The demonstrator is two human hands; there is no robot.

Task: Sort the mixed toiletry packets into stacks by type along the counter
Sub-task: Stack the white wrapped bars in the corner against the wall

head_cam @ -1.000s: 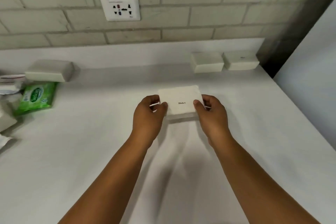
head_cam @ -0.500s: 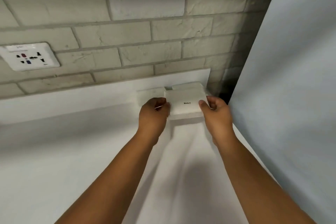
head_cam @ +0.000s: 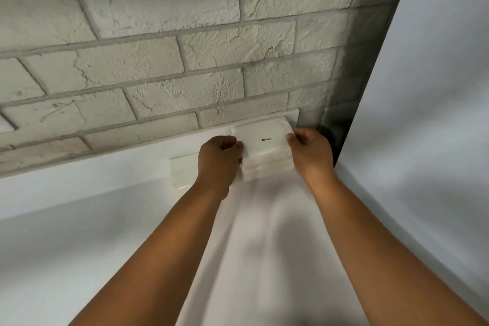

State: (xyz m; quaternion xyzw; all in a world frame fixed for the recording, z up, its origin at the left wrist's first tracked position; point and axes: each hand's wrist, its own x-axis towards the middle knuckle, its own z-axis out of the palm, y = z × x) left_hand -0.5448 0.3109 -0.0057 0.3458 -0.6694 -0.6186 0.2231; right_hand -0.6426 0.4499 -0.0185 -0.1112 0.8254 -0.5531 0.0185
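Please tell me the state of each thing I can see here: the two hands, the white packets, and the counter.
Left hand: grips the left edge of the top white packet.
Right hand: pinches its right edge.
Top white packet: held flat, on the stack in the corner.
Stack: rests on the counter.
Neighbouring packet: lies flat left of the stack, untouched.
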